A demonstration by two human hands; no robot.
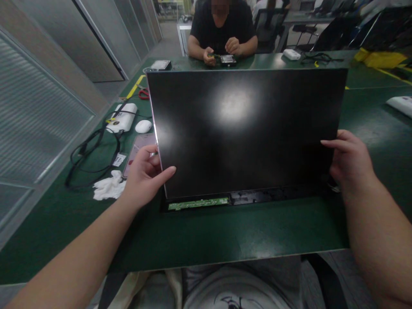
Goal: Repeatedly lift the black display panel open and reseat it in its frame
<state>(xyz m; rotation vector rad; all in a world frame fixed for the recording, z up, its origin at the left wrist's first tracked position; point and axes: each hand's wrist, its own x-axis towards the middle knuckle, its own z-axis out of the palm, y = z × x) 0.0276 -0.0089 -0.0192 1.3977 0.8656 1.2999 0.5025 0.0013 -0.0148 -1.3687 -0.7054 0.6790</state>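
Observation:
A large black display panel [244, 128] is tilted up over the green table [225, 236], its lower edge showing a thin green circuit strip [198, 204]. My left hand [144, 176] grips the panel's left edge, thumb on the front face and fingers curled behind. My right hand [349, 161] holds the right edge, with the thumb stretched across the front corner. The panel's glossy face reflects a ceiling light.
Left of the panel lie a pink phone [139, 150], white mouse [143, 126], white power box [124, 116], black cables [86, 159], crumpled white cloth [109, 186] and red scissors [143, 93]. A person in black [222, 30] works on a small device opposite. A white device [401, 105] sits far right.

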